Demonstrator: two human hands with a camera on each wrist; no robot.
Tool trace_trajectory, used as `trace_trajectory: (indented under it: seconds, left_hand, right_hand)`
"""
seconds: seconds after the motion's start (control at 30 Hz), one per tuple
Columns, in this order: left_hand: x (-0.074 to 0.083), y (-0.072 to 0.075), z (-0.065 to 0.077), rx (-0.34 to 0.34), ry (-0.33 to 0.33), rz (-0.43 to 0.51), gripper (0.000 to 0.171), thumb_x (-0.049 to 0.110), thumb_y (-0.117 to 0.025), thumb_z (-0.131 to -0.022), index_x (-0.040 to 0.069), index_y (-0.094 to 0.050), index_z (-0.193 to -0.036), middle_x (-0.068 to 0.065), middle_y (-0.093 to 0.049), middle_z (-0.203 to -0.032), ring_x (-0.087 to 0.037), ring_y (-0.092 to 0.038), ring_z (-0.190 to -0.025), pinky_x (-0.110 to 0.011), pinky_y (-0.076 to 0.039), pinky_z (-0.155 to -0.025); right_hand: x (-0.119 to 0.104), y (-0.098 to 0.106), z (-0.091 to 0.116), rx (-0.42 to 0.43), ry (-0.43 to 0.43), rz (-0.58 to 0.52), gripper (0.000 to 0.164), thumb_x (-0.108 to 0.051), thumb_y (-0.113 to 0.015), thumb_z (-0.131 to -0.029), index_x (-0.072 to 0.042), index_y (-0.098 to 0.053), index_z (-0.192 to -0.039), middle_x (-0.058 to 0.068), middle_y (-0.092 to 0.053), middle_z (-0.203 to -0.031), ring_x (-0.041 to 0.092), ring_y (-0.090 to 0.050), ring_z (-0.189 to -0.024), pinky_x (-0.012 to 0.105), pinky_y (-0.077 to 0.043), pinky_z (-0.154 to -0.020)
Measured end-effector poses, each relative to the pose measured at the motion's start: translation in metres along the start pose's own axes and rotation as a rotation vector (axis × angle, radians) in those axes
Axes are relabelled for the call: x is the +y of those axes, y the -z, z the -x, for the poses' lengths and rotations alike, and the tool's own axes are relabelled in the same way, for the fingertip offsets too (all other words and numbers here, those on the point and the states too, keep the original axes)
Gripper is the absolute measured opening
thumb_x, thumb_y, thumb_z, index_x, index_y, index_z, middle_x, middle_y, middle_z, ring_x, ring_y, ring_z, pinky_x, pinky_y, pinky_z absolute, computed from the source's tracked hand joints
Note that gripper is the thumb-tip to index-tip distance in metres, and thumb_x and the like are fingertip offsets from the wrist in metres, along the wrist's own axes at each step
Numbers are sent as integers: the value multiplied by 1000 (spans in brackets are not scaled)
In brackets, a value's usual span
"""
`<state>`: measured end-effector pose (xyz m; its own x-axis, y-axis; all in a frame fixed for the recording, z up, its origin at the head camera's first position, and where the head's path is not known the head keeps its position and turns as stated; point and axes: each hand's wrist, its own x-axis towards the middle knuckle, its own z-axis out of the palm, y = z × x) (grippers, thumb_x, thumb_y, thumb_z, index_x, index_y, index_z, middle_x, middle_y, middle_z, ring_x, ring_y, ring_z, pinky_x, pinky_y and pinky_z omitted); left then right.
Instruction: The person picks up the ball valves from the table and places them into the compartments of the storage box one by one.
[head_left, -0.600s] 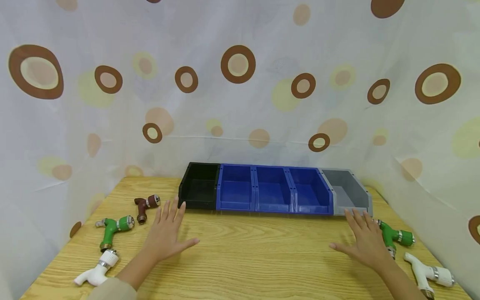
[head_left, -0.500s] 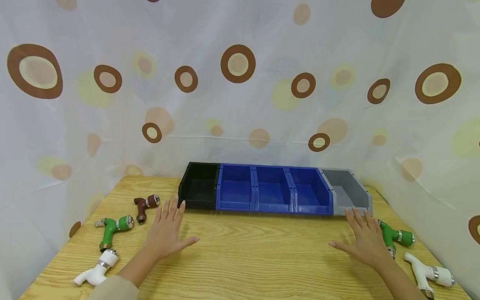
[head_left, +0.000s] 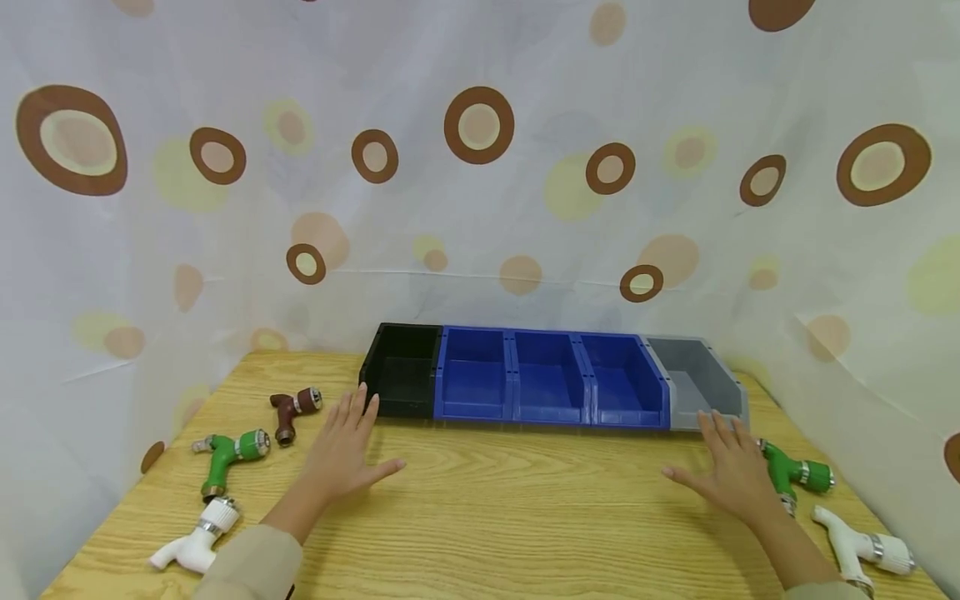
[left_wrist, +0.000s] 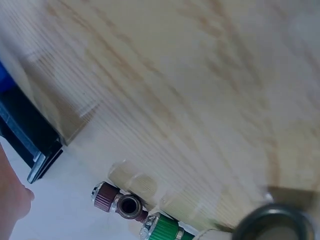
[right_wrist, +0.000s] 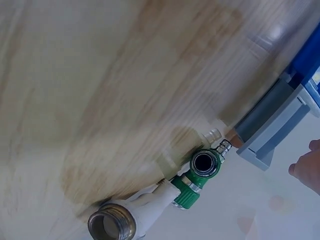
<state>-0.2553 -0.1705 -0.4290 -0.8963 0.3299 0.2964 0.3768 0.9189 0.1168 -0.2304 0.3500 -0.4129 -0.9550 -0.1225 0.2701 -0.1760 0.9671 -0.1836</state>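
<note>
My left hand (head_left: 341, 454) hovers palm down over the table with fingers spread, its fingertips overlapping the front corner of the black bin (head_left: 405, 408). To its left lie a dark red tap (head_left: 294, 410), a green tap (head_left: 231, 454) and a white tap (head_left: 197, 540). My right hand (head_left: 731, 475) is spread likewise, fingertips at the front lip of the grey bin (head_left: 705, 400). Beside it are another green tap (head_left: 798, 472), partly hidden by the hand, and another white tap (head_left: 862, 546). Neither hand holds anything. In the right wrist view the green tap (right_wrist: 187, 190) shows its round open end.
Between the black and grey bins stand blue bins (head_left: 551, 400), joined in one row along the table's back. The wood-grain table (head_left: 510, 525) is bordered by a white curtain (head_left: 420, 208) with brown and yellow circles at the back and sides.
Both hands have shifted slightly forward, the left one also a little to the right. More of both sleeves shows, and the head view has moved slightly. The taps and bins lie unchanged.
</note>
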Motion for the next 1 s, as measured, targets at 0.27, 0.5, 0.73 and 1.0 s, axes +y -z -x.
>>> trace_trajectory:
  seconds: [0.27, 0.5, 0.73, 1.0]
  left_hand:
    - [4, -7, -11, -36, 2, 3, 99, 65, -53, -80, -2, -20, -146, -25, -13, -153, -43, -12, -141, -54, -17, -113]
    - [8, -11, -18, -66, 25, 9, 99, 65, -52, -81, -1, -19, -147, -23, -11, -154, -42, -10, -141, -54, -16, -114]
    - [8, -12, -25, -112, 56, 54, 98, 63, -52, -82, -1, -17, -147, -22, -8, -154, -41, -7, -142, -52, -13, -115]
    - [10, -11, -28, -157, 73, 90, 97, 60, -53, -83, -3, -15, -147, -24, -7, -154, -41, -6, -142, -53, -10, -115]
  right_hand:
    - [2, -7, -11, -54, -51, 8, 103, -62, -56, -80, 13, -22, -141, 41, -24, -140, 62, -15, -127, 73, -15, -98]
    - [4, -12, -18, -43, -51, -25, 102, -61, -58, -79, 14, -25, -139, 43, -24, -138, 64, -14, -126, 72, -12, -100]
    - [6, -14, -23, -47, -66, -25, 102, -61, -57, -79, 15, -25, -139, 43, -24, -138, 63, -14, -126, 71, -11, -101]
    - [9, -17, -27, -96, -78, -5, 105, -63, -55, -80, 16, -21, -140, 41, -23, -140, 61, -17, -126, 70, -12, -102]
